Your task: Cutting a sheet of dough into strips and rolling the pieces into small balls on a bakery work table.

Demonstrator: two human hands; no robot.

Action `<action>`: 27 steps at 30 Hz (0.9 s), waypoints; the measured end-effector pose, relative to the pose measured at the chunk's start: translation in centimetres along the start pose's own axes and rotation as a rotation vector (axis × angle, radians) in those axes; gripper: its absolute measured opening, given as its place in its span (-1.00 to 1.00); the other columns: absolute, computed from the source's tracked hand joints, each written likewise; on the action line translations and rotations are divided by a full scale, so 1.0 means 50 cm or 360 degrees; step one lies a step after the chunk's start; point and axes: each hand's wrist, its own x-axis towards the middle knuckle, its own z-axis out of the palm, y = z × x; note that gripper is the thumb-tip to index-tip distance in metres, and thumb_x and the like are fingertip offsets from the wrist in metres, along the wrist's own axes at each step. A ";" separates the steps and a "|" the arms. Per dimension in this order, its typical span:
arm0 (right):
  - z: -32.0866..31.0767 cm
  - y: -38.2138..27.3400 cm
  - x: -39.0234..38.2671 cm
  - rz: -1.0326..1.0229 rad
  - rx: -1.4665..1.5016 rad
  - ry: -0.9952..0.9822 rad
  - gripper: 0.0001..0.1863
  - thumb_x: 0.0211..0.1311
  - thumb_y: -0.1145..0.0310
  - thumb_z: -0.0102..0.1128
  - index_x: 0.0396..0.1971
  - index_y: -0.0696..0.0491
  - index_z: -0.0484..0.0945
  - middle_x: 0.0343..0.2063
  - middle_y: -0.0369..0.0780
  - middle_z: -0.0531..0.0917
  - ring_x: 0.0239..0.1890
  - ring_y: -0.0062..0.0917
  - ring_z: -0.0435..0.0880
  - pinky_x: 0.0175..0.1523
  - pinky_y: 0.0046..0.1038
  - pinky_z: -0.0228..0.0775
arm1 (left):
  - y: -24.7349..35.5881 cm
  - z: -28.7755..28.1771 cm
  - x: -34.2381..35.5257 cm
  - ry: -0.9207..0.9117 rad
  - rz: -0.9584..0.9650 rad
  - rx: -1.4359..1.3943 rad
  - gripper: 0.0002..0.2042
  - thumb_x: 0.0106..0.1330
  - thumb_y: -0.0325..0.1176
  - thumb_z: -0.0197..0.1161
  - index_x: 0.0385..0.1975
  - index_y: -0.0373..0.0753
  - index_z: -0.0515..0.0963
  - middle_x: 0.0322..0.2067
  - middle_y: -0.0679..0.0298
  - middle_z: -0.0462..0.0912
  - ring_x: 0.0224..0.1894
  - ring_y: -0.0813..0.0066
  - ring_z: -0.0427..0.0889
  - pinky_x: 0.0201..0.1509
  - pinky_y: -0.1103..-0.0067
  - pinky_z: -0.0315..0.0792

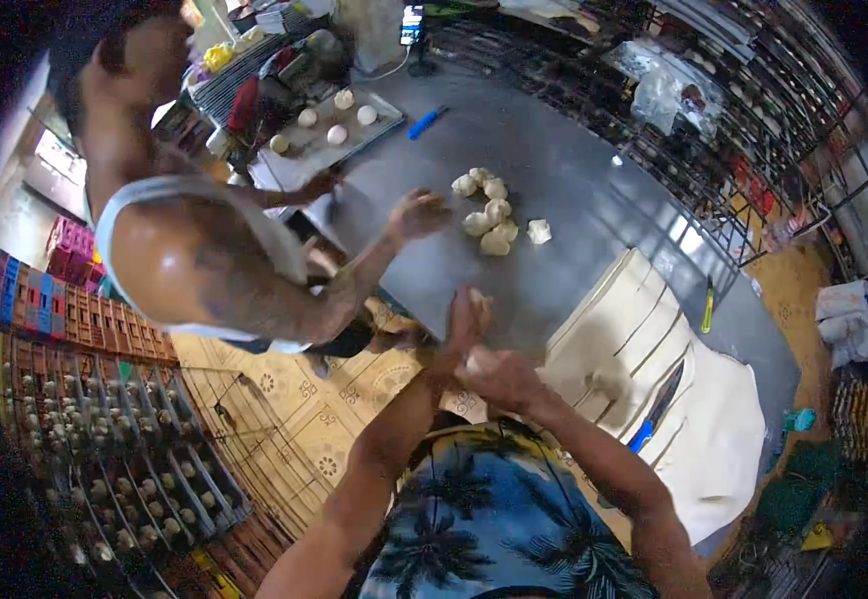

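My left hand (468,315) is over the near edge of the metal table, smeared by motion, with a pale patch at its fingertips. Just below it, my right hand (504,377) is closed, its fingers curled close to my left wrist; what lies in them is hidden. Beyond my hands sits a cluster of dough pieces (495,212), and one separate dough piece (540,232) lies to its right. A large dough sheet (724,439), cut into strips, spreads over the right side. On it rests a knife (659,409) with a blue handle.
At the left a co-worker (194,260) reaches a hand (419,214) toward the dough cluster. A tray (384,120) with several dough balls is at the far left. A blue tool (428,122) and a yellow-green cutter (708,305) lie on the table (514,120). Racks (134,469) hold dough balls at lower left.
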 end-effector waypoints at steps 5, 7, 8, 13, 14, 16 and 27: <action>-0.029 0.003 0.032 0.0597 0.0172 0.0255 -0.46 0.29 0.28 0.25 0.25 0.05 0.42 -0.08 0.13 0.66 -0.13 0.07 0.71 -0.03 -0.09 0.59 | -0.007 -0.046 -0.005 -0.0263 0.0497 -0.0519 -0.38 0.20 -0.25 0.55 0.21 -0.38 0.48 0.03 0.02 0.69 0.14 0.24 0.61 0.20 0.33 0.49; -0.015 0.009 -0.002 0.0606 0.0180 0.0011 -0.25 0.18 0.39 0.33 0.41 0.05 0.32 0.02 0.14 0.62 0.07 0.06 0.62 0.19 -0.06 0.47 | 0.000 -0.020 -0.052 -0.0950 0.0000 -0.0768 -0.35 0.18 -0.27 0.57 0.24 -0.38 0.48 0.02 0.01 0.70 0.16 0.27 0.61 0.26 0.35 0.48; -0.002 0.012 -0.027 0.0554 -0.0043 0.0152 -0.27 0.15 0.39 0.34 0.37 0.03 0.35 0.02 0.10 0.62 0.08 0.05 0.61 0.19 -0.05 0.45 | 0.001 -0.004 -0.075 -0.1180 -0.0237 -0.0819 -0.35 0.19 -0.27 0.56 0.26 -0.36 0.48 0.00 0.02 0.72 0.12 0.28 0.63 0.24 0.35 0.50; 0.027 0.061 -0.139 0.0486 -0.0646 0.0146 -0.42 -0.05 0.34 0.45 0.06 -0.01 0.53 -0.07 -0.11 0.56 0.10 -0.06 0.54 0.20 -0.07 0.38 | -0.012 0.044 -0.134 -0.1091 -0.0504 -0.0909 -0.40 0.24 -0.17 0.52 0.27 -0.27 0.56 -0.06 0.02 0.78 -0.09 0.28 0.74 0.05 0.38 0.60; 0.025 0.067 -0.145 0.0566 -0.0730 0.0068 -0.43 -0.08 0.32 0.48 0.02 -0.01 0.54 -0.09 -0.11 0.55 0.10 -0.08 0.54 0.19 -0.08 0.39 | -0.013 0.045 -0.136 -0.1106 -0.0582 -0.0998 -0.41 0.24 -0.15 0.52 0.25 -0.25 0.59 -0.07 0.01 0.78 -0.14 0.28 0.75 0.01 0.38 0.61; 0.011 0.070 -0.143 0.0512 -0.0643 0.0116 -0.40 -0.11 0.31 0.50 0.03 -0.01 0.54 -0.10 -0.12 0.55 0.10 -0.10 0.53 0.20 -0.08 0.39 | -0.006 0.045 -0.140 -0.1006 -0.0354 -0.0774 -0.49 0.25 -0.13 0.50 0.14 -0.26 0.65 -0.09 -0.02 0.78 -0.13 0.27 0.77 -0.01 0.37 0.61; -0.004 0.049 -0.071 0.0826 -0.0170 0.0261 -0.64 0.20 0.23 0.30 -0.10 0.13 0.57 -0.32 0.13 0.73 -0.21 0.16 0.70 -0.08 0.08 0.54 | 0.115 0.044 -0.141 -0.0294 -0.0112 -0.0456 -0.64 0.39 -0.06 0.29 -0.30 -0.32 0.67 -0.40 -0.20 0.65 -0.29 -0.23 0.69 -0.16 0.11 0.55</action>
